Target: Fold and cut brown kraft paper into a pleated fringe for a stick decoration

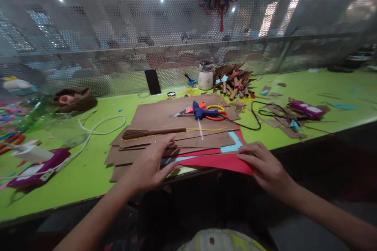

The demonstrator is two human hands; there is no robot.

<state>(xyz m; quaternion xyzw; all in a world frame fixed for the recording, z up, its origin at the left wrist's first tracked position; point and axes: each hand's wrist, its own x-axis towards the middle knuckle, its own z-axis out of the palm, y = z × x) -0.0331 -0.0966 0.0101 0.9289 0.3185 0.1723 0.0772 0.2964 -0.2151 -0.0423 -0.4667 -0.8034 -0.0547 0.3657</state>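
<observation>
My right hand (268, 169) pinches the right end of a red sheet of paper (218, 162) at the table's front edge. Fingers apart, my left hand (149, 164) hovers by the paper's left tip and holds nothing. Behind the red paper lie stacked brown cardboard sheets (147, 114), with light blue paper (231, 143) showing between layers. On the stack rest a blue glue gun (203, 113), orange-and-yellow-handled scissors (216, 117) partly under it, and a rolled cardboard piece with a fringed end (154, 131).
At the back stand a white bottle (205, 76), a dark upright panel (152, 81) and a pile of cardboard pieces (235, 82). Purple power strips (308, 109) lie right and left, with a white cable (98, 130) and a black cord (259, 123). A perforated screen (123, 27) rises behind.
</observation>
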